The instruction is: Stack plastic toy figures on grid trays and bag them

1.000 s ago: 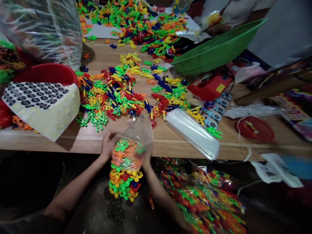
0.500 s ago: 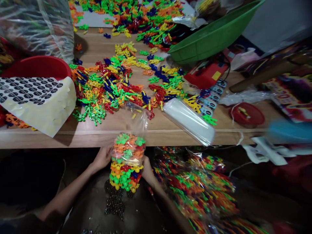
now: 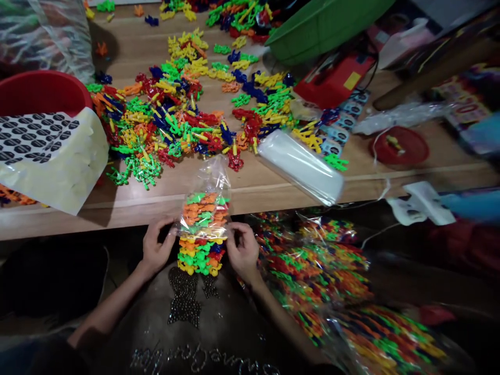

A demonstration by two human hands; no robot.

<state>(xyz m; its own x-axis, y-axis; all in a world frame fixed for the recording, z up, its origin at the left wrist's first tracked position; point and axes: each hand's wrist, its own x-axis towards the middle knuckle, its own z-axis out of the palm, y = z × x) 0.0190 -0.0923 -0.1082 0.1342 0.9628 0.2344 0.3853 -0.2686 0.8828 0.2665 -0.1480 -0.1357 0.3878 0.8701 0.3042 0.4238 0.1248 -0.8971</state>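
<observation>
This place looks to me like a small workshop for packing toys, not a normal home room. A long wooden bench (image 3: 250, 192) is covered with many coloured plastic toy pieces (image 3: 156, 125), lying in big heaps. On it there is also a stack of clear plastic bags (image 3: 300, 166) and a sheet of round stickers (image 3: 50, 156). A red tub (image 3: 42, 91) and a green basin (image 3: 328, 26) stand near, and full bags of pieces (image 3: 312, 281) lie below the bench edge.

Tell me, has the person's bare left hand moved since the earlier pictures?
Yes: the bare left hand sits lower, back toward the person, against the light wooden table's front edge.
</observation>
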